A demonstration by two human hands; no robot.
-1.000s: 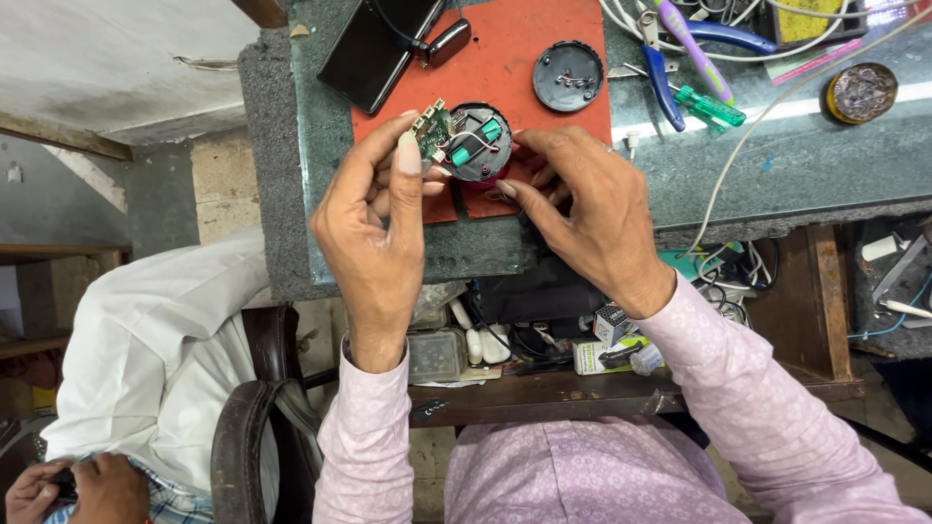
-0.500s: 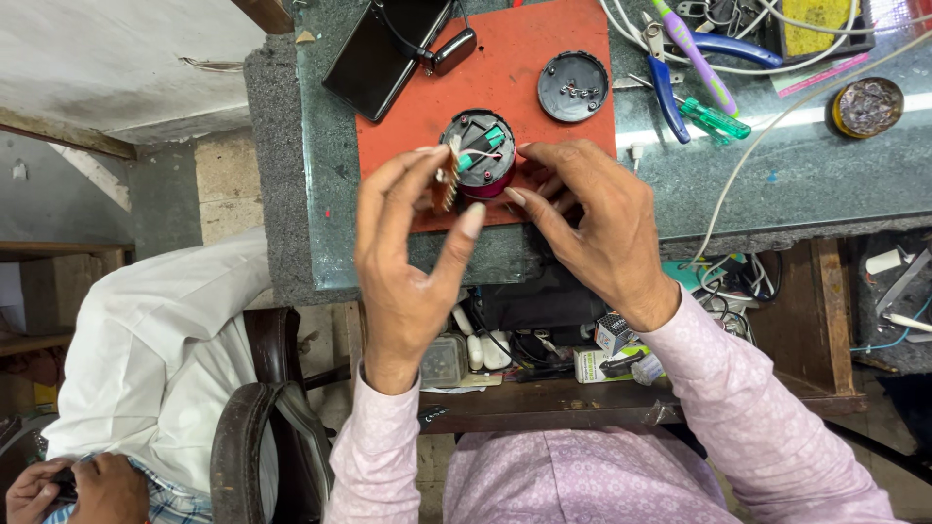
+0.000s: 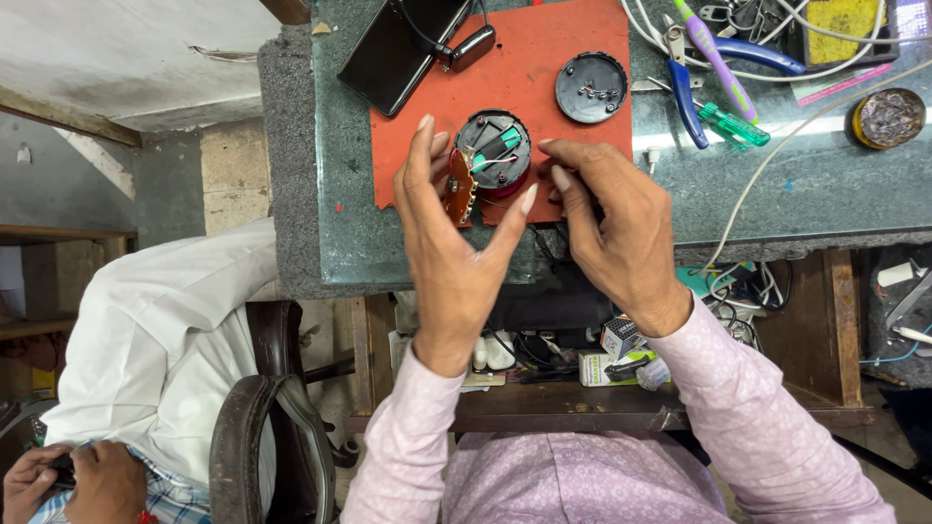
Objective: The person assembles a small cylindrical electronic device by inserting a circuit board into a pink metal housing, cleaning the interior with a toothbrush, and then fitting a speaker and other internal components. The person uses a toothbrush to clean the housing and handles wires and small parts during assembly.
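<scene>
A small round black and red device (image 3: pixel 495 150) with its cover off lies on the orange mat (image 3: pixel 544 39), showing a green part and thin wires inside. My left hand (image 3: pixel 451 243) pinches a small brown circuit board (image 3: pixel 459 187) that is wired to the device, just left of it. My right hand (image 3: pixel 612 228) hovers at the device's right side, fingers curled near its rim; whether it grips anything I cannot tell. The round black cover (image 3: pixel 591 86) lies apart on the mat, up and to the right.
A black phone (image 3: pixel 398 49) with a plugged cable lies at the mat's top left. Blue-handled pliers (image 3: pixel 699 78), a green screwdriver (image 3: pixel 733 124), a purple tool, white cables and a round tin (image 3: pixel 888 116) sit on the stone worktop (image 3: pixel 825 194). A seated person in white (image 3: pixel 155 349) is at left.
The device has come down from my fingers onto the mat. My left hand has spread out and now holds only the small brown board beside it.
</scene>
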